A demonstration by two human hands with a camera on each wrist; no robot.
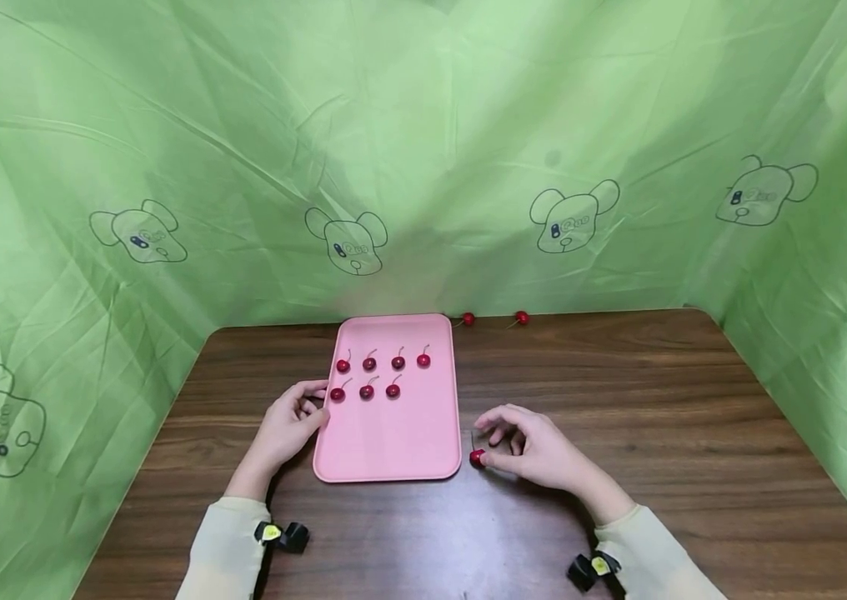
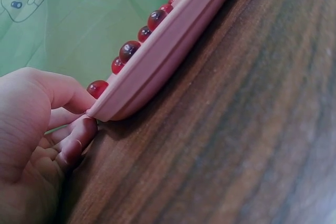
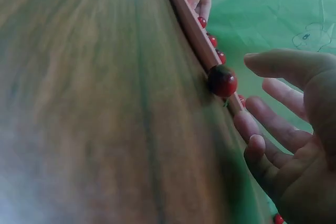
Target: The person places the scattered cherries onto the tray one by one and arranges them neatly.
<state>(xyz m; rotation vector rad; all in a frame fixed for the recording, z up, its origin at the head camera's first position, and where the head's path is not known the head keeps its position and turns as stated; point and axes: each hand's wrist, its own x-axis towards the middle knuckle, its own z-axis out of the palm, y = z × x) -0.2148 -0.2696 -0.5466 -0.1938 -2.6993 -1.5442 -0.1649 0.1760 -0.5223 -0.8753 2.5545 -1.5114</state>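
Note:
A pink tray (image 1: 408,442) lies on the table, bearing several red cherries with stems. They form two rows; one cherry (image 1: 393,391) sits at the right end of the nearer row. At the tray's left side, my left hand (image 1: 290,427) pinches the rim (image 2: 131,90) between thumb and fingers. Just off the tray's right edge is a loose cherry (image 1: 477,457), its stem pointing away from me. My right hand (image 1: 536,446) is beside it with fingers spread and bent. In the right wrist view, a gap shows between the thumb and this dark red cherry (image 3: 222,81).
Two more cherries lie at the table's back edge, one (image 1: 468,318) close to the tray's far right corner and another (image 1: 522,317) farther right. A green cloth (image 1: 438,167) with mouse-head drawings hangs behind and on both sides of the brown wooden table (image 1: 618,392).

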